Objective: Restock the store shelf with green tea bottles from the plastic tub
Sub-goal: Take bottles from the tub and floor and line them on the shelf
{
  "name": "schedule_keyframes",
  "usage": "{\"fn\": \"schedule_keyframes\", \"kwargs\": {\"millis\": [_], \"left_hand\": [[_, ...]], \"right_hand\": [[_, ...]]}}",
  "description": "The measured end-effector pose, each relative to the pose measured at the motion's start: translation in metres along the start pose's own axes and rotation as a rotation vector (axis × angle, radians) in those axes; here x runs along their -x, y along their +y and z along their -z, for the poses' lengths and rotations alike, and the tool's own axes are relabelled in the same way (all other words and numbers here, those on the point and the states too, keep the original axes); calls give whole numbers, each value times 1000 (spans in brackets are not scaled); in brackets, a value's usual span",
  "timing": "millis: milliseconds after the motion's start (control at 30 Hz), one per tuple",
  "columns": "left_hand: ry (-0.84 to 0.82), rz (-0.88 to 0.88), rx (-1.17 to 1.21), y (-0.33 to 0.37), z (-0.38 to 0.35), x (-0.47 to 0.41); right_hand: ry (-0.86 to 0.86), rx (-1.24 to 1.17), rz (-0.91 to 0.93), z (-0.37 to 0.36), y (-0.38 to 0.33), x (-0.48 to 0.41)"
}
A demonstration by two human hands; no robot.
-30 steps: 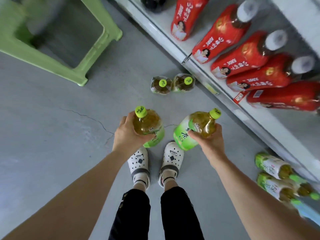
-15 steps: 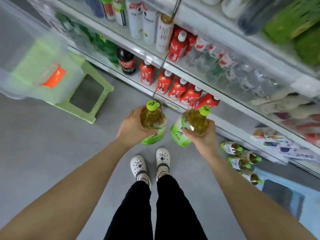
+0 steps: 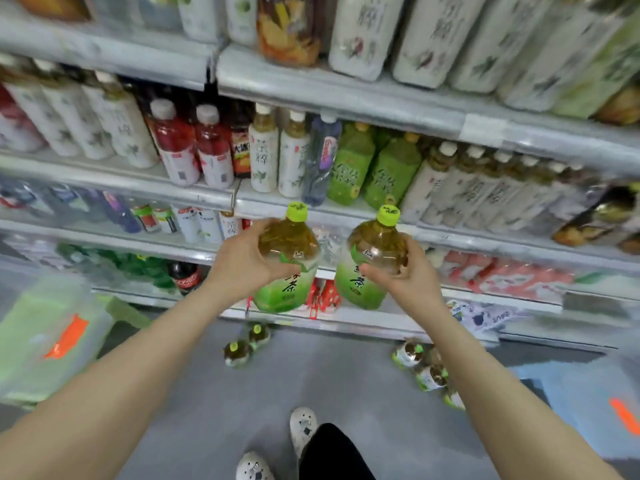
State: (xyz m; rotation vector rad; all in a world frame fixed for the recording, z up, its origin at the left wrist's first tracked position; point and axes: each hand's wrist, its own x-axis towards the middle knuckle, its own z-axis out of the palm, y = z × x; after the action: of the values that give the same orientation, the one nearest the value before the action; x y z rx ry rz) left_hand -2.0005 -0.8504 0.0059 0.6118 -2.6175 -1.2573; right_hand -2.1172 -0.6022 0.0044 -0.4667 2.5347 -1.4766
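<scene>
Grip of left hand (image 3: 242, 261) round left bottle (image 3: 284, 289), right hand (image 3: 406, 276) round right bottle (image 3: 375, 242) (green tea, upright)

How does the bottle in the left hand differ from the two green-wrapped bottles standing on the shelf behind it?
The left hand holds its bottle in the air before the shelves; the green-wrapped bottles stand on a shelf. The held bottle's upper half is clear, showing amber tea above a green label; the shelf bottles are green nearly to the neck. Both carry dark characters on green.
</scene>
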Motion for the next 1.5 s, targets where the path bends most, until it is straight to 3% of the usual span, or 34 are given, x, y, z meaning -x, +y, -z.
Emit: {"fn": "schedule_keyframes", "kwargs": {"millis": [367, 800, 933, 1167, 1500], "left_hand": [[-14, -363, 78, 191, 35, -50], [-1, -482, 349, 408, 55, -101], [125, -546, 377, 461, 61, -113], [246, -555, 418, 521, 60, -127], [299, -559, 468, 555, 40, -151]], "right_hand": [[136, 118, 117, 177, -112, -6], [224, -12, 320, 404, -229, -69], [298, -25, 413, 464, -260, -104], [328, -105, 495, 509, -272, -183], [139, -54, 453, 517, -253, -283]]}}
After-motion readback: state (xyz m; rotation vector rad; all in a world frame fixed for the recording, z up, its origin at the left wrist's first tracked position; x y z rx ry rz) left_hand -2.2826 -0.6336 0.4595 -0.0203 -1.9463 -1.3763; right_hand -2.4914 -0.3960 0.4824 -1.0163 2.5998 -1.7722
